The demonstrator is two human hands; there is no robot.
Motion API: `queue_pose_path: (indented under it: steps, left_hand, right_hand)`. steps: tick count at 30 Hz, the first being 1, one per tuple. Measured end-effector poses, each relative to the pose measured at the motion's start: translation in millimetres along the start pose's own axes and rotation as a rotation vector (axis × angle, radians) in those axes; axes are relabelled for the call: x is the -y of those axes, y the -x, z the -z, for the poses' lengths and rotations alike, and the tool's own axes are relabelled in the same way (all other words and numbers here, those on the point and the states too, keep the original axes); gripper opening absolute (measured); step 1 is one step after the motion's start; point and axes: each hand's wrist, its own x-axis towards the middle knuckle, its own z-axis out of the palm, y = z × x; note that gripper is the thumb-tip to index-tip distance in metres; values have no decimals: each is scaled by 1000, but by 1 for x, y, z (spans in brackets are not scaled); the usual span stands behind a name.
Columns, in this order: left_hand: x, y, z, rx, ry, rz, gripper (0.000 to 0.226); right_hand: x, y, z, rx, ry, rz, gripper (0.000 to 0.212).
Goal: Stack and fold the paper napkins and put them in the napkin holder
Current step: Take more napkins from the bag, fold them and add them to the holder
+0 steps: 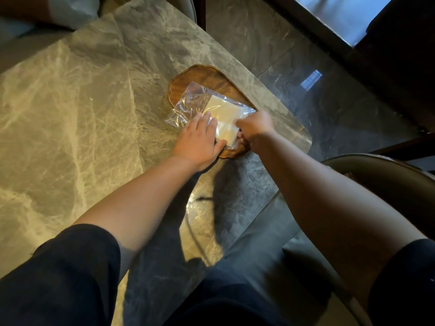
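Observation:
A clear plastic bag [188, 102] with a stack of pale yellow paper napkins [223, 111] inside lies on a dark wooden tray [186, 78] near the table's right edge. My left hand [199, 141] rests flat on the bag's near left part, fingers spread on the plastic and thumb at the near edge. My right hand [255, 127] is closed around the bag's near right corner, pinching the plastic beside the napkins. No napkin holder is in view.
The tray sits on a grey-green marble table [82, 114] whose rounded corner [306, 142] is just right of my right hand. A chair [376, 175] stands at the right, over a dark tiled floor. Another chair back shows at the top.

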Motion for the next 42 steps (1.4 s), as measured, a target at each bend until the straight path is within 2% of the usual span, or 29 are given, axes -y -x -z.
queue_pose_path:
  steps: [3, 5, 9, 11, 12, 19, 25, 30, 34, 37, 42]
  left_hand:
    - [0, 1, 0, 3, -1, -2, 70]
    - [0, 1, 2, 11, 3, -4, 70]
    - [4, 0, 3, 24, 7, -22, 71]
    - [7, 0, 2, 29, 9, -31, 71]
    - [8, 0, 2, 28, 8, -33, 71]
    - [9, 0, 1, 26, -53, -58, 75]
    - [9, -3, 0, 28, -87, -70, 76]
    - [10, -5, 3, 28, -94, -79, 76]
    - [10, -7, 3, 21, -119, -122, 76]
    - [11, -11, 6, 22, -145, -149, 76]
    - [13, -19, 10, 28, -200, -162, 74]
  right_hand:
    - [4, 0, -1, 38, -31, -55, 6]
    - [7, 5, -2, 68, -74, -111, 5]
    - [5, 5, -1, 79, -61, -35, 11]
    - [4, 8, 1, 62, -103, -20, 4]
    - [2, 9, 3, 52, -127, -24, 9]
    - [-24, 14, 43, -15, -139, -86, 3]
    - [-29, 14, 52, 66, -212, -131, 20]
    - [-41, 17, 66, 111, -296, -155, 15]
    - [-56, 20, 78, 175, -348, -96, 6]
    - [-67, 25, 81, 223, -387, -48, 13]
    - [-78, 34, 86, 228, -414, -4, 12]
